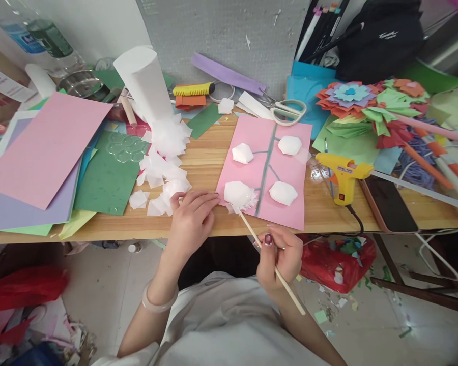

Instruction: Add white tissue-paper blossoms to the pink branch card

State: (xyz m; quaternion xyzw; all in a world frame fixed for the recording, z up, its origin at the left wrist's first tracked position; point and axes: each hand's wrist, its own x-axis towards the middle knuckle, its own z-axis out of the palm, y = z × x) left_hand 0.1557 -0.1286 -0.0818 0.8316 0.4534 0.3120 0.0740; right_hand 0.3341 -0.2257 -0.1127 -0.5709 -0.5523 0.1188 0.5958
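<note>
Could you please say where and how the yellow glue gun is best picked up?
The yellow glue gun is probably best taken by its handle, coming from the table's near edge: the handle points that way, while the nozzle points left toward the pink card. I would keep clear of the nozzle and the black cord leaving the handle's end.

Pink card (252, 170) with grey-green lines (269, 147) and white puffs (283, 193); cream stick (290, 291); yellow glue gun (343, 175); light-brown table (206, 168), wood-grained.

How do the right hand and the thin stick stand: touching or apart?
Touching: the head view shows the right hand gripping the thin stick, which runs through its grasp.
</note>
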